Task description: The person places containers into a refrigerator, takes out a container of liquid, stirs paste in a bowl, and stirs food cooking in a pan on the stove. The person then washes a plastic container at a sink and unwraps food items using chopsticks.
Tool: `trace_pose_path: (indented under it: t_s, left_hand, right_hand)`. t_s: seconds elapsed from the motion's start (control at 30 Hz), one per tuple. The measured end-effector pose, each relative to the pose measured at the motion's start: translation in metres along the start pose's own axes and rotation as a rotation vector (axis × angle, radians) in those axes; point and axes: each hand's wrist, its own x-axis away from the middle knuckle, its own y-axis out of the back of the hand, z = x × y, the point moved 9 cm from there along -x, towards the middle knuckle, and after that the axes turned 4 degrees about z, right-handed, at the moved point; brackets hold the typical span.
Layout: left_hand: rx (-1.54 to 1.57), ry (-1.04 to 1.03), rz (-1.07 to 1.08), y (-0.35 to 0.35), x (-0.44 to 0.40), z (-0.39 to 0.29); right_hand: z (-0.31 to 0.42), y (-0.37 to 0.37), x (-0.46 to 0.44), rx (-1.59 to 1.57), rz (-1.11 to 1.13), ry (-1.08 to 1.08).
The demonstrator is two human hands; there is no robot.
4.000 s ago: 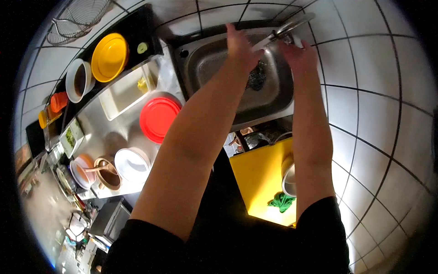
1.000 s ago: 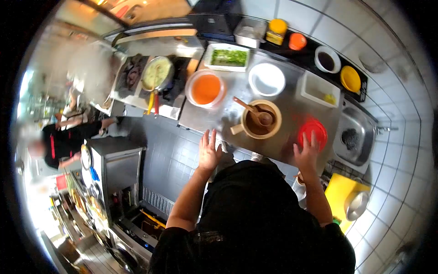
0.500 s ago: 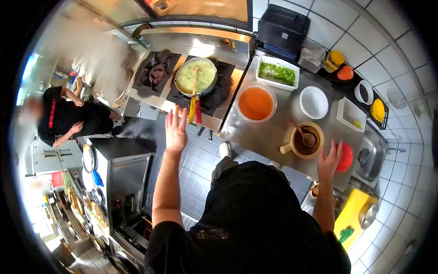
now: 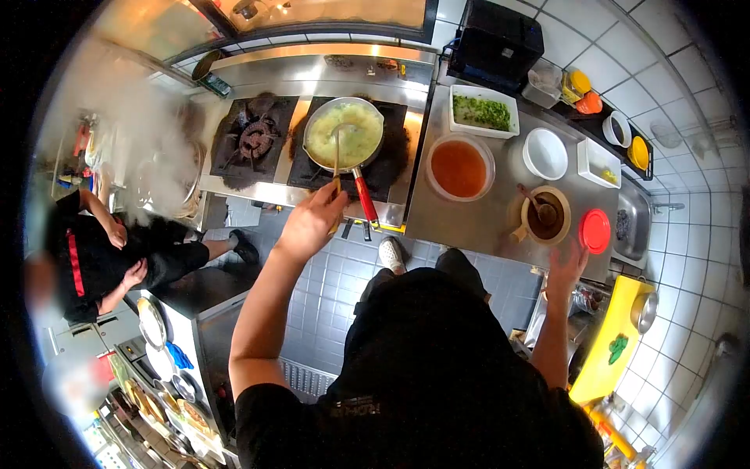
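My left hand (image 4: pixel 312 223) is closed around the handle of a long ladle (image 4: pixel 337 160), whose head lies in the pan's contents. The pan (image 4: pixel 381 133) sits on the right-hand burner and holds a pale yellow-green, creamy mixture. Its red handle (image 4: pixel 364 197) points toward me, just right of my left hand. Over the counter's front edge, my right hand (image 4: pixel 564 270) is open with fingers spread, close to a round red lid (image 4: pixel 594 231); I cannot tell whether they touch. Beside it stands a mortar-like bowl (image 4: pixel 564 207) with a side handle and a wooden spoon (image 4: pixel 539 205).
On the steel counter (image 4: pixel 484 227) are a tub of orange-red liquid (image 4: pixel 459 168), a tray of chopped greens (image 4: pixel 483 113) and a white bowl (image 4: pixel 545 154). A sink (image 4: pixel 631 230) and yellow board (image 4: pixel 613 336) lie right. Another person (image 4: pixel 117 250) stands at left near steam.
My left hand, open before, has moved up to the stove and closed on the ladle's handle. The ladle head has shifted in the pan. My right hand stays open beside the red lid.
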Motion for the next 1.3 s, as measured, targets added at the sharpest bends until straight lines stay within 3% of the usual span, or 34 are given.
trace_pose_path:
  t_s: [0.13,0.27,0.53,0.7,1.07,1.13,1.27,1.3]
  left_hand:
    - [0.048,0.069,0.037,0.022,0.021,-0.016]
    - [0.105,0.063,0.057,0.003,0.031,-0.019]
    - [-0.045,0.013,0.062,-0.051,0.007,-0.013]
    - [-0.100,0.003,0.025,-0.067,-0.014,0.004]
    - [-0.247,0.130,0.138,-0.068,-0.006,0.027]
    - [-0.147,0.183,0.132,-0.062,-0.003,0.021]
    - [0.014,0.332,0.090,-0.038,-0.007,0.001]
    - [0.038,0.316,-0.013,-0.030,-0.009,-0.004]
  right_hand:
    - [-0.043,-0.005,-0.004,-0.041,0.015,-0.014]
    - [-0.066,-0.006,-0.006,-0.097,-0.022,-0.193]
    - [-0.076,0.000,-0.022,-0.049,0.018,-0.159]
    - [-0.120,-0.006,-0.031,0.004,-0.025,-0.215]
    - [-0.141,-0.017,-0.037,0.031,-0.141,-0.129]
    - [-0.149,-0.024,-0.037,0.082,-0.160,-0.137]
    - [-0.176,-0.056,-0.047,0.291,-0.017,0.023]
    - [-0.176,-0.065,-0.052,0.349,0.048,0.109]
